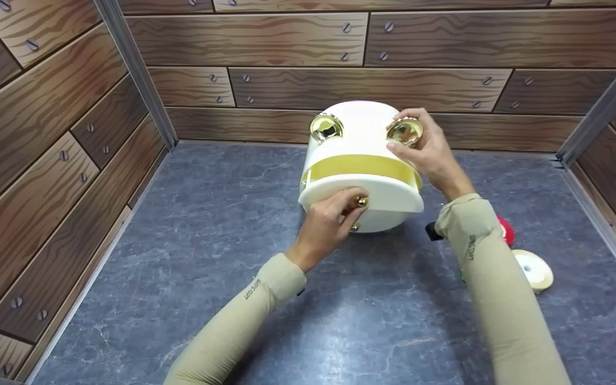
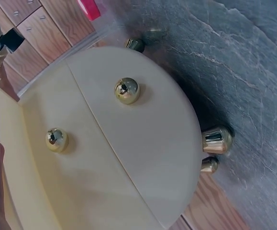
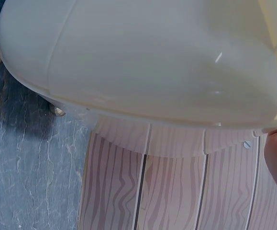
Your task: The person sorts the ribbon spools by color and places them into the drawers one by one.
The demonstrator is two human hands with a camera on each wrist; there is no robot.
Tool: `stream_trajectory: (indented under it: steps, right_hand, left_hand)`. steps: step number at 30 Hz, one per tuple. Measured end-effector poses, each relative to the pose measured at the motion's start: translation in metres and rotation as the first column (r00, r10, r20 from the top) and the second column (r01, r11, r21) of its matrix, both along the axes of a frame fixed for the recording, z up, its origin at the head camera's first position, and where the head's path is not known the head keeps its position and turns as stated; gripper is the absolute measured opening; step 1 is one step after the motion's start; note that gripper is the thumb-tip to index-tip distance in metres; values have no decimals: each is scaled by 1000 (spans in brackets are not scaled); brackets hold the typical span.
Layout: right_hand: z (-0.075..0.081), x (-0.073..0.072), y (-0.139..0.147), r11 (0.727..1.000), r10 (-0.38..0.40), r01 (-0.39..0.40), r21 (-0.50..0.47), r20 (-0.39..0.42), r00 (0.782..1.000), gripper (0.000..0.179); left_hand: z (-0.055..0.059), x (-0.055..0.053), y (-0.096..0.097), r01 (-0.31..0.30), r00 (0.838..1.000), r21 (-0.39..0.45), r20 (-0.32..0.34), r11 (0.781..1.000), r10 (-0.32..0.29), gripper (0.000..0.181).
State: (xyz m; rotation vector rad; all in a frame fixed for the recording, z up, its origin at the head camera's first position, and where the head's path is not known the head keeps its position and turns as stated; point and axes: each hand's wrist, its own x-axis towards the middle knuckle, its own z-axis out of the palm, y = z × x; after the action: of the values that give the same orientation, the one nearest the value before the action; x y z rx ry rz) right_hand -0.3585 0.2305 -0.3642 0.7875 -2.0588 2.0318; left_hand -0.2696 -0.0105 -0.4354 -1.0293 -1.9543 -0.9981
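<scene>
A white rounded box (image 1: 364, 123) with a frog-like face stands on the floor, two shiny gold eye-shaped rounds on its top. My right hand (image 1: 428, 147) grips the gold round (image 1: 405, 132) on the right; the other gold round (image 1: 326, 127) stands free. The top drawer (image 1: 388, 193) is pulled partly out, its yellow inside showing. At its front, my left hand (image 1: 332, 216) pinches a small gold knob (image 1: 362, 201). In the left wrist view, two more gold knobs (image 2: 127, 91) sit on the panels below, above short gold feet (image 2: 216, 140).
Beside the right forearm lie a red round thing (image 1: 506, 231) and a cream disc (image 1: 533, 271) with a hole, both partly behind the sleeve. Wood-patterned walls (image 1: 297, 43) enclose the dark marbled floor (image 1: 222, 214) at the back and sides.
</scene>
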Motion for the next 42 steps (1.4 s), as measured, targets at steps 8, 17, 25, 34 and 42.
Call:
stream_trajectory:
  steps: [8, 17, 25, 34, 42]
  right_hand:
    - [0, 0, 0, 1000, 12, -12, -13, -6, 1000, 48]
    - [1, 0, 0, 999, 25, -26, -31, -10, 1000, 48]
    - [0, 0, -1, 999, 23, -23, -41, -2, 1000, 48]
    - [0, -1, -1, 999, 13, -13, -36, -12, 1000, 47]
    - [-1, 0, -2, 1000, -3, 2, -21, -5, 1000, 47]
  left_hand:
    - [0, 6, -1, 7, 1000, -3, -3, 1000, -7, 22]
    - [-2, 12, -2, 5, 1000, -6, -17, 1000, -5, 21]
    - [-3, 18, -4, 12, 1000, -2, -20, 1000, -12, 22]
    - [-3, 23, -3, 13, 1000, 3, -24, 1000, -13, 22]
    - [-5, 28, -4, -2, 999, -14, -43, 1000, 1, 21]
